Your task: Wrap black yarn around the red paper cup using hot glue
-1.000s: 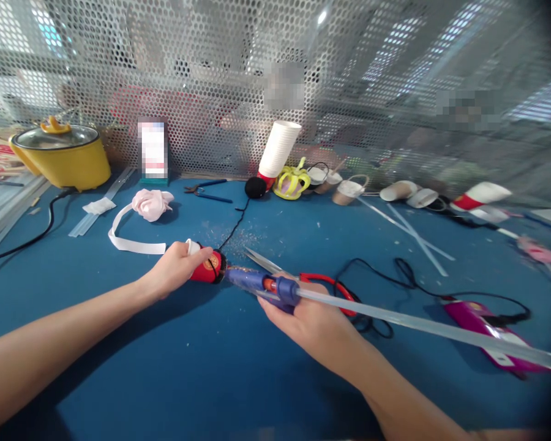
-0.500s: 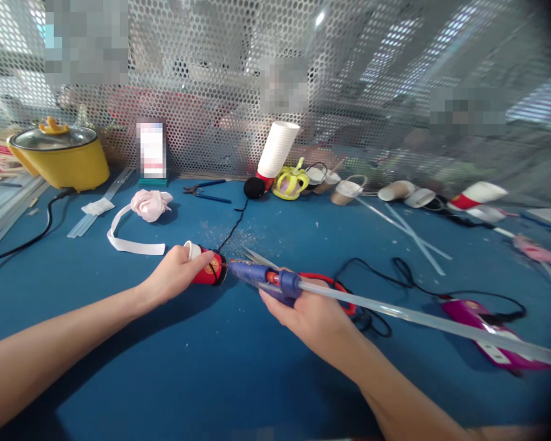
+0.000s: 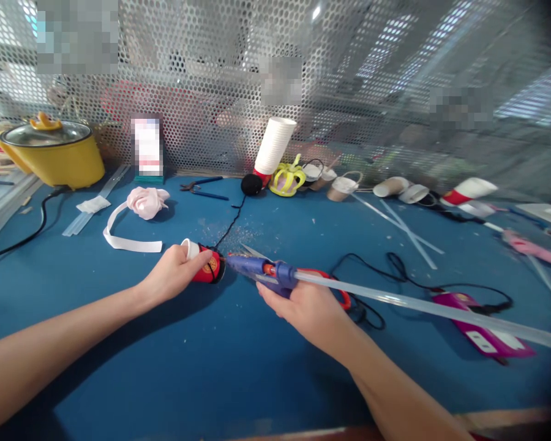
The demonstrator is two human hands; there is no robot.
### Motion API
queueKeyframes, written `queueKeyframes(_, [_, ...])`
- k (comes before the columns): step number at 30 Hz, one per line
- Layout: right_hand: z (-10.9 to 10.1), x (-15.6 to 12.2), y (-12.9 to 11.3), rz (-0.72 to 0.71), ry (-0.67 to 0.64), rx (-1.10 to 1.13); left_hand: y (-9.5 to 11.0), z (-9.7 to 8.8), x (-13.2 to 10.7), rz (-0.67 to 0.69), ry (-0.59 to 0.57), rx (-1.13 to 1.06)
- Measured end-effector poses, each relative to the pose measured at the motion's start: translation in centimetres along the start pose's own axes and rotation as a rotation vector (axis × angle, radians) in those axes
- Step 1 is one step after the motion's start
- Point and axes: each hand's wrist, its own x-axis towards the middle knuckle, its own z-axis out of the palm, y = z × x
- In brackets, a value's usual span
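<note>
My left hand (image 3: 172,275) is closed round a small red and white paper cup (image 3: 205,266) lying on its side on the blue table (image 3: 220,367). A black yarn strand (image 3: 232,223) runs from the cup's bottom back to a black yarn ball (image 3: 250,184). My right hand (image 3: 305,306) grips a blue glue gun (image 3: 261,269) with its nozzle against the bottom of the cup. A long clear glue stick (image 3: 417,306) juts out of the gun's back to the right.
Red-handled scissors (image 3: 330,285) lie under the gun. A purple device (image 3: 480,334) with a black cord sits at right. A pink fabric flower on a white band (image 3: 144,205), a yellow pot (image 3: 50,153), a stack of white cups (image 3: 273,147), pliers (image 3: 202,187) and loose cups line the mesh wall.
The view has shifted a little; both hands, the cup and the glue gun keep the same hold, with the nozzle staying at the cup's bottom.
</note>
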Motion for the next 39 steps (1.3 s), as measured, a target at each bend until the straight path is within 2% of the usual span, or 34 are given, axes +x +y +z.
queueKeyframes(10, [0.4, 0.3, 0.1, 0.056, 0.000, -0.058, 0.2, 0.0, 0.0, 0.009, 0.014, 0.011])
queueKeyframes(15, [0.1, 0.0, -0.1, -0.011, -0.011, -0.141, 0.2, -0.1, 0.1, -0.031, 0.014, -0.029])
queueKeyframes(20, [-0.7, -0.1, -0.7, -0.060, -0.086, -0.318, 0.4, -0.2, 0.2, -0.051, 0.025, -0.067])
queueKeyframes(25, [-1.0, -0.1, -1.0, -0.113, -0.090, -0.289, 0.5, -0.1, 0.3, -0.045, 0.030, -0.065])
queueKeyframes(31, [-0.7, -0.3, -0.8, -0.084, -0.131, -0.315, 0.8, -0.3, 0.1, -0.093, 0.031, -0.044])
queueKeyframes(39, [-1.0, -0.3, -1.4, -0.082, -0.177, -0.380, 0.5, -0.2, 0.3, -0.077, 0.040, -0.049])
